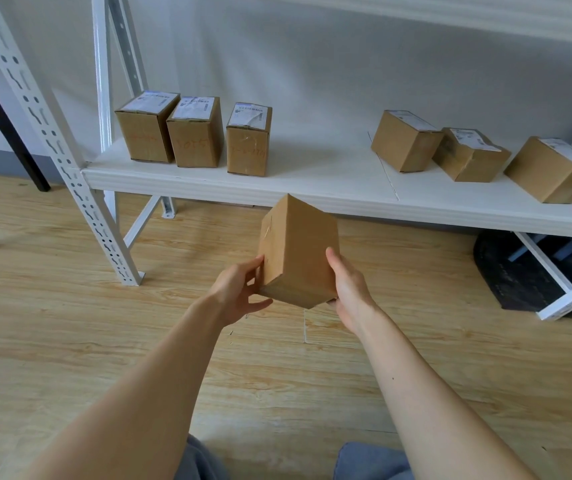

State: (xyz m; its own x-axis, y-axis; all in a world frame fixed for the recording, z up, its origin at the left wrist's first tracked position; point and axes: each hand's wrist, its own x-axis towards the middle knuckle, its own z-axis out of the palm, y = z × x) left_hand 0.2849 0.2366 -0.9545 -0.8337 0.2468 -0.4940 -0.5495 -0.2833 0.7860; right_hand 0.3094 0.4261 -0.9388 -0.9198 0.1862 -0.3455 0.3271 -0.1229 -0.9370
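Forearms (159,375), bottom of frame: my left grip (239,289) and right grip (348,292) clamp the tilted cardboard box (298,251) at centre, above the floor (69,323). It probably still awaits placing on the shelf (312,183) beside the other boxes (196,133).

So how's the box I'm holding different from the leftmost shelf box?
The held box is tilted, gripped by the left hand and right hand; the leftmost shelf box stands upright on the shelf. The held box shows bare faces; the leftmost shelf box has a white top label and red writing. Both are brown cardboard.
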